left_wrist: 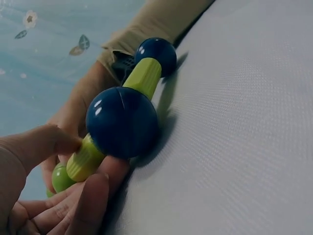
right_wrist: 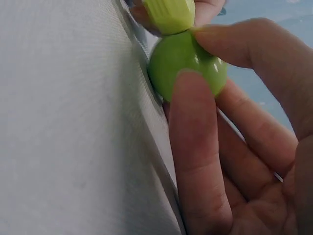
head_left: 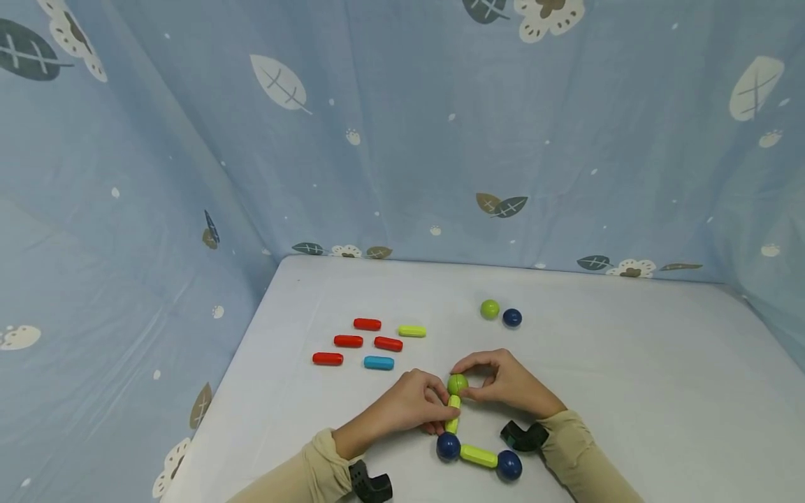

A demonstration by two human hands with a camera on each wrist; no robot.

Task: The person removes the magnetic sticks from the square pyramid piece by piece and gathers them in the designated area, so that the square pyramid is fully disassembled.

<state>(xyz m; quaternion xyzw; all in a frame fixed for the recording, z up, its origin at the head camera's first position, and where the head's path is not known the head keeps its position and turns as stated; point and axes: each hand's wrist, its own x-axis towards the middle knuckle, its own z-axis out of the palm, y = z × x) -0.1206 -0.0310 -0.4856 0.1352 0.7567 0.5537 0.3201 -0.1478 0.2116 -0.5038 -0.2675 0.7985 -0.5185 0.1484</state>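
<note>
My left hand (head_left: 414,403) pinches a yellow-green rod (left_wrist: 84,160) between thumb and fingers. With thumb and fingertips my right hand (head_left: 508,383) grips a green ball (right_wrist: 183,66) at the rod's far end, where ball and rod meet. At the rod's near end sits a dark blue ball (head_left: 448,446). A second yellow-green rod (head_left: 479,456) runs from that ball to another dark blue ball (head_left: 509,465), making an L-shaped chain. In the left wrist view the rod's middle is partly covered by my thumb.
Left of my hands lie several red rods (head_left: 328,358), a blue rod (head_left: 379,362) and a loose yellow-green rod (head_left: 411,331). Beyond my right hand are a green ball (head_left: 490,309) and a dark blue ball (head_left: 512,318). A blue patterned curtain (head_left: 402,140) borders the white table (head_left: 654,363).
</note>
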